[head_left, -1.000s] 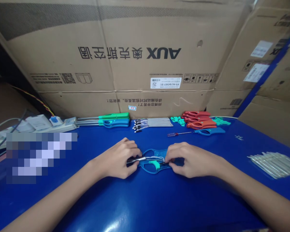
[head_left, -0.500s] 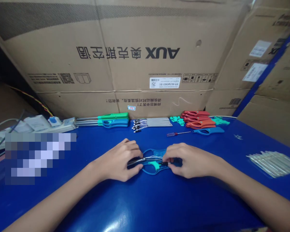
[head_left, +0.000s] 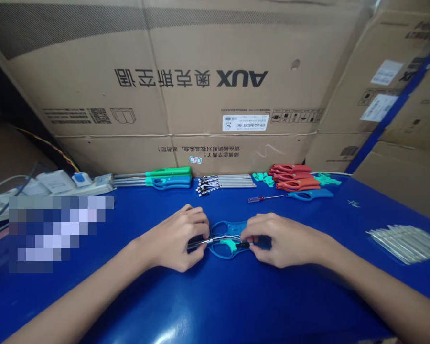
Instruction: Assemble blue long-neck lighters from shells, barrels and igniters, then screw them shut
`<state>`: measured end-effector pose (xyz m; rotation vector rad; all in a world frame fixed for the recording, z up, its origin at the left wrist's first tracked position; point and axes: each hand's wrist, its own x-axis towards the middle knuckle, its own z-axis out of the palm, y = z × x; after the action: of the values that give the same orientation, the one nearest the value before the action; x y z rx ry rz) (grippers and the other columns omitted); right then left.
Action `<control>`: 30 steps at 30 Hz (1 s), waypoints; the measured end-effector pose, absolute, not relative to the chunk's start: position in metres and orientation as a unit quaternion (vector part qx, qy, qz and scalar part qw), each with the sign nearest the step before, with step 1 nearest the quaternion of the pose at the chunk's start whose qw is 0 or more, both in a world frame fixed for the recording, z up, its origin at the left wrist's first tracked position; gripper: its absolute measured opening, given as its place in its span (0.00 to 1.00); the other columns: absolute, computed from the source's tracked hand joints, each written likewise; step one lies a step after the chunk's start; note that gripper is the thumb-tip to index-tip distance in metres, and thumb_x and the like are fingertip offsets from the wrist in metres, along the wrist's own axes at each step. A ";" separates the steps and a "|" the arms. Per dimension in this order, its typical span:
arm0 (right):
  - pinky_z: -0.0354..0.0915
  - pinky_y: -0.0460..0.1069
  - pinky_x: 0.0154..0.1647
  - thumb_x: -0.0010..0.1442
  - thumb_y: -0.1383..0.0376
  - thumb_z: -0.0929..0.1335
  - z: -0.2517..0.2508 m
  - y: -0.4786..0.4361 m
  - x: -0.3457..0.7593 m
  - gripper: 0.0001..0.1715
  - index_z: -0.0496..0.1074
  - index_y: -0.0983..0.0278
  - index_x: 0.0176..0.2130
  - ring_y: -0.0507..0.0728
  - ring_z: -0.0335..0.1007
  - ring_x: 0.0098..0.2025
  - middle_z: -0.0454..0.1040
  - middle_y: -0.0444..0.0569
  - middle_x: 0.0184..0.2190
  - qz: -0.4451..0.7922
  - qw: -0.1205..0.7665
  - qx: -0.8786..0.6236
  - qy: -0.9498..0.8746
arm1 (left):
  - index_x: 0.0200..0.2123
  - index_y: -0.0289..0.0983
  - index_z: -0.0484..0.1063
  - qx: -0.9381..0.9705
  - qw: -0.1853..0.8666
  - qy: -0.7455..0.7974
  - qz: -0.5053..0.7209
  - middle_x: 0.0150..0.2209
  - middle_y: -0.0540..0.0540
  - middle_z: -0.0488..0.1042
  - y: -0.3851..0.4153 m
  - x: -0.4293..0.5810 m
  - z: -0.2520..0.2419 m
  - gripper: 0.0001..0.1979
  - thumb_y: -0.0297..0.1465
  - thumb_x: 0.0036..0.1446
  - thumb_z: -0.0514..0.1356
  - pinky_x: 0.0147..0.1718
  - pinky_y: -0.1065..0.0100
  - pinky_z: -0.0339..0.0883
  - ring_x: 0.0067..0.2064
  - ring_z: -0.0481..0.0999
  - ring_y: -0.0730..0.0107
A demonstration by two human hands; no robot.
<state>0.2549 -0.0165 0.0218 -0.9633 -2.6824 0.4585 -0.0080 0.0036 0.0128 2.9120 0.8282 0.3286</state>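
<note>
A blue plastic lighter handle shell [head_left: 226, 228] lies on the blue table between my hands, with a green trigger [head_left: 230, 244] and thin white wires inside it. My left hand [head_left: 179, 239] is closed on a metal tube [head_left: 199, 242] that runs into the shell's left end. My right hand [head_left: 281, 238] pinches a small black part [head_left: 244, 245] at the shell's right end. Both hands rest on the table.
Along the back stand finished green and blue lighters [head_left: 165, 177], a bundle of metal tubes with wires [head_left: 225, 182], a small red-handled screwdriver [head_left: 264, 198], red and blue shells [head_left: 296, 183] and green triggers [head_left: 264, 177]. More tubes [head_left: 404, 241] lie right. Cardboard boxes [head_left: 200, 76] wall the rear.
Both hands have shifted very slightly on the shell; the left hand has curled a little tighter over the tube. Nothing else has moved.
</note>
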 end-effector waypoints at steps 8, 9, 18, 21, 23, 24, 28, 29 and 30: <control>0.62 0.48 0.39 0.55 0.71 0.65 0.020 -0.019 0.259 0.18 0.72 0.63 0.46 0.54 0.68 0.36 0.74 0.46 0.34 0.161 0.114 -0.375 -0.906 | 0.31 0.36 0.69 0.958 0.054 0.256 0.120 0.35 0.47 0.71 0.003 -0.010 0.016 0.03 0.27 0.52 0.56 0.43 0.59 0.58 0.40 0.69 0.63; 0.62 0.48 0.40 0.55 0.71 0.65 0.020 -0.019 0.259 0.19 0.71 0.63 0.47 0.54 0.68 0.36 0.74 0.46 0.35 0.163 0.118 -0.383 -0.902 | 0.31 0.36 0.69 0.958 0.054 0.254 0.124 0.35 0.47 0.71 0.003 -0.010 0.017 0.03 0.26 0.53 0.56 0.43 0.60 0.58 0.40 0.69 0.63; 0.61 0.48 0.37 0.57 0.71 0.63 0.027 -0.019 0.257 0.10 0.71 0.64 0.39 0.53 0.65 0.34 0.70 0.47 0.33 0.144 0.101 -0.367 -0.914 | 0.31 0.35 0.69 0.958 0.051 0.248 0.132 0.35 0.47 0.72 0.002 -0.009 0.018 0.03 0.26 0.53 0.56 0.42 0.60 0.58 0.39 0.69 0.64; 0.61 0.48 0.37 0.58 0.71 0.63 0.026 -0.019 0.256 0.12 0.72 0.64 0.41 0.53 0.65 0.34 0.69 0.47 0.33 0.143 0.103 -0.365 -0.914 | 0.31 0.36 0.70 0.958 0.050 0.249 0.130 0.34 0.47 0.72 0.003 -0.009 0.017 0.03 0.27 0.52 0.56 0.42 0.60 0.58 0.39 0.69 0.64; 0.62 0.48 0.37 0.59 0.71 0.63 0.026 -0.019 0.255 0.13 0.72 0.64 0.43 0.53 0.65 0.34 0.69 0.47 0.33 0.147 0.107 -0.362 -0.914 | 0.31 0.36 0.70 0.956 0.048 0.258 0.131 0.34 0.47 0.72 0.002 -0.008 0.016 0.04 0.29 0.51 0.58 0.42 0.60 0.59 0.39 0.69 0.64; 0.62 0.48 0.36 0.59 0.71 0.63 0.025 -0.020 0.255 0.14 0.72 0.64 0.44 0.53 0.65 0.33 0.69 0.47 0.34 0.149 0.110 -0.361 -0.914 | 0.32 0.36 0.71 0.954 0.047 0.265 0.135 0.34 0.47 0.72 0.002 -0.007 0.015 0.05 0.30 0.52 0.58 0.43 0.60 0.59 0.39 0.69 0.63; 0.63 0.48 0.37 0.59 0.72 0.62 0.025 -0.024 0.253 0.18 0.72 0.64 0.48 0.53 0.67 0.34 0.70 0.48 0.35 0.154 0.125 -0.353 -0.914 | 0.43 0.37 0.73 0.942 0.059 0.284 0.168 0.37 0.46 0.75 -0.001 0.002 0.011 0.11 0.35 0.61 0.56 0.43 0.59 0.59 0.41 0.71 0.62; 0.64 0.48 0.37 0.59 0.72 0.63 0.025 -0.025 0.252 0.18 0.72 0.64 0.48 0.53 0.67 0.34 0.70 0.48 0.35 0.153 0.130 -0.347 -0.916 | 0.45 0.37 0.73 0.940 0.065 0.285 0.174 0.38 0.46 0.75 -0.003 0.005 0.010 0.12 0.35 0.63 0.54 0.43 0.60 0.59 0.41 0.71 0.63; 0.64 0.47 0.37 0.59 0.72 0.63 0.024 -0.027 0.251 0.17 0.72 0.64 0.47 0.53 0.67 0.34 0.70 0.48 0.35 0.152 0.136 -0.341 -0.918 | 0.46 0.37 0.72 0.939 0.067 0.288 0.178 0.38 0.45 0.75 -0.004 0.009 0.009 0.12 0.34 0.64 0.53 0.43 0.60 0.59 0.41 0.71 0.63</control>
<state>0.2512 -0.0267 0.0245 -0.9870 -2.6569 0.4403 0.0086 -0.0040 0.0093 2.8287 0.8675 0.5363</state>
